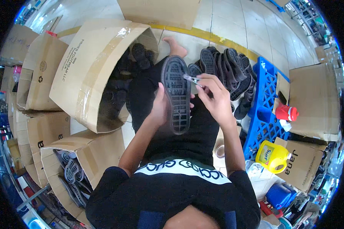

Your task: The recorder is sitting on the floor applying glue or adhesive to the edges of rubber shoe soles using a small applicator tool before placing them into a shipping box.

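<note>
A black shoe sole (180, 114), with a grid of ribs and hollows facing up, stands lengthwise over my lap. My left hand (159, 107) grips its left side, with fingertips showing at the right edge. Pinched in my right hand (214, 97) is a small metal pair of snips (192, 79), its tip at the sole's upper right edge. Whether the tip touches the rubber I cannot tell.
On the left a large open carton (90, 72) holds black soles; a smaller carton (103, 152) holds grey ones. Several dark soles (233, 66) lie in a row ahead right, beside a blue plastic pallet (264, 89). A red bottle (286, 113) and yellow jug (272, 156) stand at right.
</note>
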Demonstrator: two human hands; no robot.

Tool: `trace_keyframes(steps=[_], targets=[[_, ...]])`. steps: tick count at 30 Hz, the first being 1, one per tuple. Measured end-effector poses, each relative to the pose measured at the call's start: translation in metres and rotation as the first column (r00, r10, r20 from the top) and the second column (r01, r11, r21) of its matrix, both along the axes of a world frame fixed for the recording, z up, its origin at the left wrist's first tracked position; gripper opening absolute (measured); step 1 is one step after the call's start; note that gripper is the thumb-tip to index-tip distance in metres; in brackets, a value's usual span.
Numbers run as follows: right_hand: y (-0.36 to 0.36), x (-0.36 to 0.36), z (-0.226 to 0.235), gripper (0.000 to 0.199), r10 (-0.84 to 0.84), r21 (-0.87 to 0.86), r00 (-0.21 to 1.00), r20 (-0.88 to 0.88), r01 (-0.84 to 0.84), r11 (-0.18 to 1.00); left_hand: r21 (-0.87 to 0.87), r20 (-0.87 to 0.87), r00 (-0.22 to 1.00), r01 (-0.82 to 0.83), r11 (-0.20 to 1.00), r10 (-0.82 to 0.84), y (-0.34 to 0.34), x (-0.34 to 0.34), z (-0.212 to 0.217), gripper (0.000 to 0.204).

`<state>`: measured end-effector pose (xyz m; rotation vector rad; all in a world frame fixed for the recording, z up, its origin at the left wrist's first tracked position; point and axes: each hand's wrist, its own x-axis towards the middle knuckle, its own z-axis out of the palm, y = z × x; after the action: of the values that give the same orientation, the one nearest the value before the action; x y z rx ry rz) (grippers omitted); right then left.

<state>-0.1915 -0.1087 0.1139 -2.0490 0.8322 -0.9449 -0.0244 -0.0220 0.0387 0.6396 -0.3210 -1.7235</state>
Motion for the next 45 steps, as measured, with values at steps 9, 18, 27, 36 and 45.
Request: trace_keyframes(steps=[9, 18, 27, 36, 45], targets=[[-0.037, 0.024, 0.010, 0.016, 0.108, -0.437, 0.955, -0.278, -0.226, 0.871, 0.015, -0.029, 0.992, 0.124, 0.992, -0.123, 0.003, -0.004, 0.006, 0.088], [-0.048, 0.021, 0.008, 0.025, 0.084, -0.618, 0.929, -0.359, -0.304, 0.725, 0.036, 0.039, 0.987, 0.155, 0.987, -0.156, 0.004, -0.002, -0.005, 0.092], [-0.042, 0.022, -0.015, 0.017, -0.210, -0.674, 0.823, -0.528, -0.255, 0.694, 0.096, 0.063, 0.990, 0.120, 0.988, -0.127, 0.001, -0.005, 0.000, 0.085], [-0.002, -0.001, -0.035, 0.017, 0.032, -0.402, 0.790, -0.612, -0.345, 0.848, 0.091, 0.038, 0.999, 0.018, 0.996, -0.021, 0.000, 0.004, 0.003, 0.074], [0.025, -0.023, -0.026, 0.014, 0.290, -0.215, 0.624, -0.726, -0.606, 0.766, 0.120, 0.021, 1.000, -0.024, 0.993, 0.021, -0.001, 0.005, -0.003, 0.076]])
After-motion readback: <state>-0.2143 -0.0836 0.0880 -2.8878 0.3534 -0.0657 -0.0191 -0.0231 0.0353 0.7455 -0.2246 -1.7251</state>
